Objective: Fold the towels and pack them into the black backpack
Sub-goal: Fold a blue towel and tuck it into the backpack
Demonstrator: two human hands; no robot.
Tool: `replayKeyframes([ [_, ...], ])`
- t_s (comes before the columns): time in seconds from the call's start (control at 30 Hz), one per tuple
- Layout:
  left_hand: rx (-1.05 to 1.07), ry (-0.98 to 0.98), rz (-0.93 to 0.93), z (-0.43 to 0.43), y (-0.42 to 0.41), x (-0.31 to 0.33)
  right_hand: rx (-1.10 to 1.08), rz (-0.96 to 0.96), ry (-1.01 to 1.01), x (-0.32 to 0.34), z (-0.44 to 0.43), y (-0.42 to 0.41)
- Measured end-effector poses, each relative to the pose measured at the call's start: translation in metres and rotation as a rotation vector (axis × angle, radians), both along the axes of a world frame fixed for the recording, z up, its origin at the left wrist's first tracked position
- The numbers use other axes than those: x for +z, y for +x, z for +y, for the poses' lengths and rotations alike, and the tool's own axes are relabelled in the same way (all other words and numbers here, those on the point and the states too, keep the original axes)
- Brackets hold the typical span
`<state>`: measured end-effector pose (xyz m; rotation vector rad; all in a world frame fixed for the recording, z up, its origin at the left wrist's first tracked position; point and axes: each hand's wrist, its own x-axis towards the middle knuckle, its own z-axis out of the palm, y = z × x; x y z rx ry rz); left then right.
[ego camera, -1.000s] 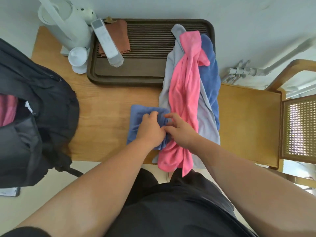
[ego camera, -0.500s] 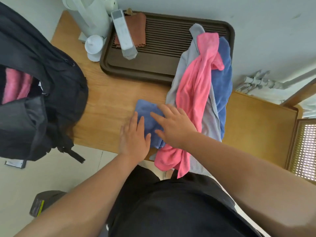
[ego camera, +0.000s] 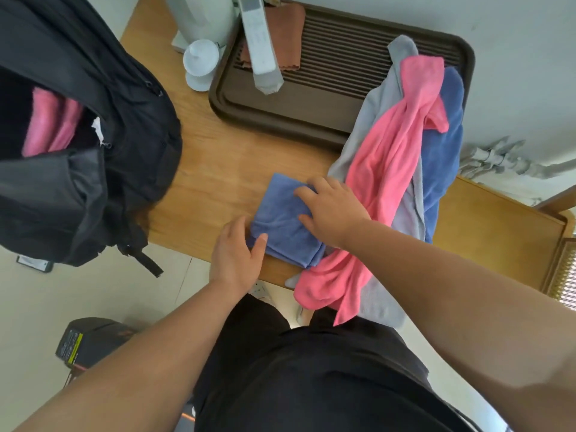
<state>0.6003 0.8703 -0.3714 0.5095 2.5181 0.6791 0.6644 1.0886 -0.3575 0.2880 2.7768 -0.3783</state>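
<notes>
The folded towel [ego camera: 280, 226], a small blue square of soft, napped cloth in several layers, lies on the table [ego camera: 218, 157] in front of the tray [ego camera: 280, 116], on the person's side. The right hand [ego camera: 333, 210] presses flat on its right half, fingers spread. The left hand [ego camera: 233, 257] lies open along its near-left edge with the thumb on top; whether the fingers reach under the edge I cannot tell.

The fold looks finished, so the step is probably lifting. The layers are limp and will slide apart, so it is best to clamp them top and bottom and carry the square level.

The pile [ego camera: 389, 169] of loose pink, grey and blue towels is draped over the tray's right end and hangs off the table edge. The backpack [ego camera: 93, 151], slack black fabric, gapes open left of the tray with pink cloth already inside. The tray is dark, ribbed and rigid.
</notes>
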Motion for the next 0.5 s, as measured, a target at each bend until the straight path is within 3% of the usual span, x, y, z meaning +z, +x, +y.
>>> replayKeyframes([
  [0.1,0.189,-0.011,-0.170,0.002,-0.004,-0.001,0.077,-0.019,-0.033,-0.004,-0.004,-0.021],
  [0.23,0.167,0.031,-0.168,-0.002,-0.015,-0.007,0.324,-0.066,0.083,-0.012,-0.013,-0.046],
  [0.37,0.048,0.099,-0.204,-0.002,-0.029,-0.005,0.283,-0.127,0.095,-0.017,-0.014,-0.062],
  [0.5,-0.169,0.048,-0.169,-0.002,-0.051,-0.005,0.220,-0.116,0.038,-0.021,-0.011,-0.057],
])
